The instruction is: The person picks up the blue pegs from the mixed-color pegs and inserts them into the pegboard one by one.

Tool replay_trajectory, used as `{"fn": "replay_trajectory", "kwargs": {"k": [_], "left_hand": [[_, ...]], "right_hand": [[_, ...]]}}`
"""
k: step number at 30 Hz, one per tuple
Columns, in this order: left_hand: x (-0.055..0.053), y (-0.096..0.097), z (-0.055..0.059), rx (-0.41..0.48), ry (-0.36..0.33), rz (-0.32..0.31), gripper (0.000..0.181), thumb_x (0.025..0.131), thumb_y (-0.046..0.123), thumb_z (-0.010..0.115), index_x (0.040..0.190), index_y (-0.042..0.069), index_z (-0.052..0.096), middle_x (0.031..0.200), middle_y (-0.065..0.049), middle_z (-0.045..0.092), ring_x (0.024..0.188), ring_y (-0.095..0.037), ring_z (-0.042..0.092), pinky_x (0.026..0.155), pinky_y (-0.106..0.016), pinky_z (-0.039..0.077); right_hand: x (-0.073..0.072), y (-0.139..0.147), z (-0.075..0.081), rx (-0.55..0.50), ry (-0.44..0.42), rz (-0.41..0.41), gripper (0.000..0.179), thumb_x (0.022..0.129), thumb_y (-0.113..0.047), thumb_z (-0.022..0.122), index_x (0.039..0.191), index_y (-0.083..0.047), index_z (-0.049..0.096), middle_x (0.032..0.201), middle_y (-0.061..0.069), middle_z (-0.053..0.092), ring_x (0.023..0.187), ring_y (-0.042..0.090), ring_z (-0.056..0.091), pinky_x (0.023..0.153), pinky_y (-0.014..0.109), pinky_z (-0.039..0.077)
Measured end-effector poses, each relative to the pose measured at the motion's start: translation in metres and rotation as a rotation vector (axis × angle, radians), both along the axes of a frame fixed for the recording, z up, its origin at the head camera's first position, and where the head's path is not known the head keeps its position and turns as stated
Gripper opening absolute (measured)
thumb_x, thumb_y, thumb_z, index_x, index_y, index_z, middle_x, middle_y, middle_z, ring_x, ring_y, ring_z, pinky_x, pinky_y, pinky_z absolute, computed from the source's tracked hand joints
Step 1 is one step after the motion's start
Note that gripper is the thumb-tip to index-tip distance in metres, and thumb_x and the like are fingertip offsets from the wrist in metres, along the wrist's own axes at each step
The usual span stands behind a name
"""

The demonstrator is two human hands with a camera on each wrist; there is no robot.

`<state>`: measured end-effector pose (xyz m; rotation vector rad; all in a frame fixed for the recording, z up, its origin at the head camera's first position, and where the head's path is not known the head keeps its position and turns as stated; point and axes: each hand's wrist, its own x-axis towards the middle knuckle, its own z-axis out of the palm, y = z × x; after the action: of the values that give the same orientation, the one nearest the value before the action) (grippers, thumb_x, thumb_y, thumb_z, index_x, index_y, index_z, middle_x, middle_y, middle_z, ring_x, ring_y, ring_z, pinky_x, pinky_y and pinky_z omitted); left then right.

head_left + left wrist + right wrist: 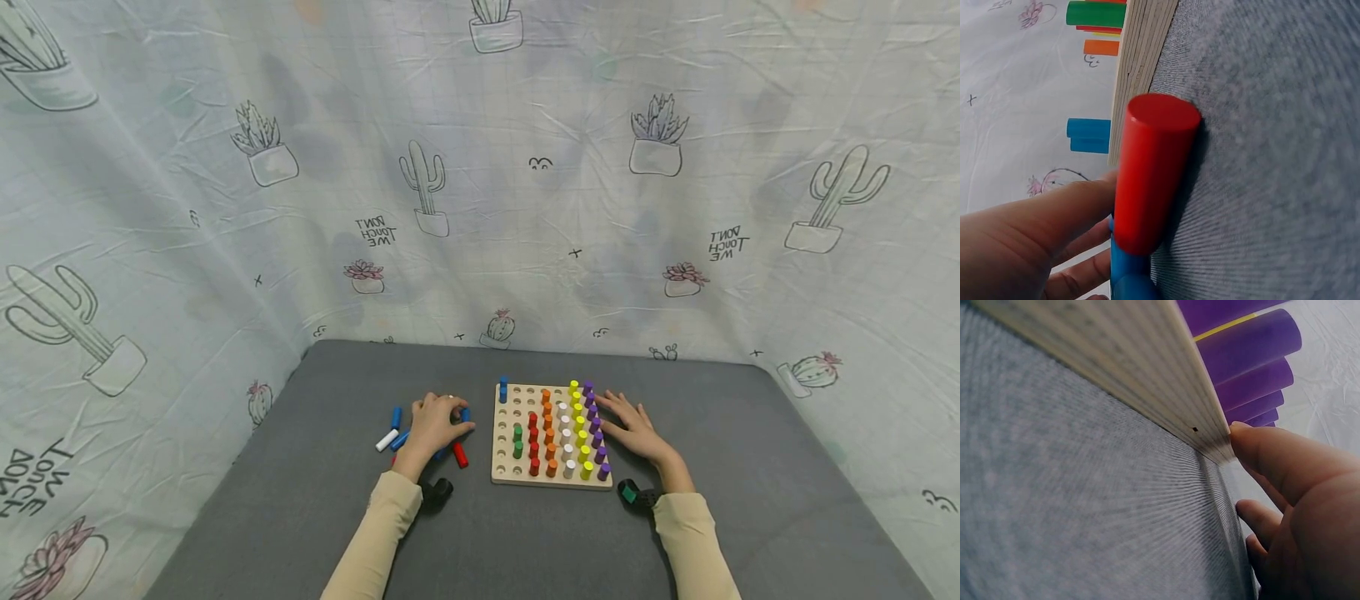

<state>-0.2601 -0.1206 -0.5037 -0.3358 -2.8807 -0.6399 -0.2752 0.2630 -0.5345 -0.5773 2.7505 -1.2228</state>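
Pinching blue peg (465, 414) (likely light, stiff; grip mid-length) with left hand (431, 425), nine o'clock of pegboard (509, 462); resting unclenched right hand (633, 429) at three.

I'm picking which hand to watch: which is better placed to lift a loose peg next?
Likely the left hand: it is among the loose pegs, at a blue peg. The right hand is across the board, at its right edge.
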Motion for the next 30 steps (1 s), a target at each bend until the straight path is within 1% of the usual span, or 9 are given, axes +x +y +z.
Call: {"fn": "replay_trajectory", "kwargs": {"k": [5,11,19,24,30], "left_hand": [[-0.0008,0.0018,0.0001,-0.002,0.000,0.008,0.035,0.077,0.036,0.075,0.106,0.017,0.068,0.073,0.003,0.056,0.080,-0.018,0.042,0.086,-0.049,0.031],[-0.0018,0.0029,-0.0008,0.022,-0.004,0.005,0.032,0.077,0.032,0.075,0.104,0.017,0.068,0.070,0.004,0.055,0.081,-0.019,0.044,0.090,-0.052,0.029],[-0.0015,0.0041,-0.0015,0.053,0.005,-0.001,0.029,0.077,0.028,0.076,0.103,0.018,0.067,0.071,0.004,0.055,0.081,-0.019,0.045,0.088,-0.050,0.028],[-0.0020,0.0056,-0.0003,0.087,-0.011,0.001,0.029,0.078,0.026,0.075,0.104,0.019,0.067,0.073,0.003,0.057,0.082,-0.019,0.046,0.092,-0.051,0.027],[-0.0015,0.0069,0.0018,0.119,-0.013,-0.006,0.029,0.078,0.026,0.075,0.105,0.021,0.066,0.076,0.004,0.059,0.084,-0.020,0.048,0.096,-0.053,0.027]], "right_hand": [[0.0000,-0.0006,-0.0001,-0.001,0.001,-0.002,0.056,0.095,-0.032,0.052,0.142,-0.008,0.036,0.150,0.025,0.019,0.138,0.046,0.003,0.105,0.062,-0.010],[-0.0004,-0.0008,-0.0002,0.000,0.005,0.001,0.056,0.095,-0.032,0.052,0.142,-0.008,0.036,0.150,0.025,0.019,0.138,0.046,0.003,0.105,0.062,-0.010],[-0.0011,-0.0013,-0.0002,0.012,0.007,0.002,0.055,0.095,-0.032,0.051,0.142,-0.008,0.036,0.150,0.025,0.019,0.138,0.046,0.003,0.105,0.062,-0.010],[-0.0012,-0.0002,-0.0009,0.010,0.007,-0.002,0.056,0.094,-0.032,0.052,0.142,-0.008,0.036,0.149,0.026,0.019,0.138,0.046,0.003,0.105,0.062,-0.010],[-0.0009,0.0008,-0.0013,0.004,0.010,-0.002,0.055,0.094,-0.032,0.052,0.142,-0.008,0.036,0.150,0.026,0.018,0.138,0.046,0.003,0.105,0.062,-0.010]]}}
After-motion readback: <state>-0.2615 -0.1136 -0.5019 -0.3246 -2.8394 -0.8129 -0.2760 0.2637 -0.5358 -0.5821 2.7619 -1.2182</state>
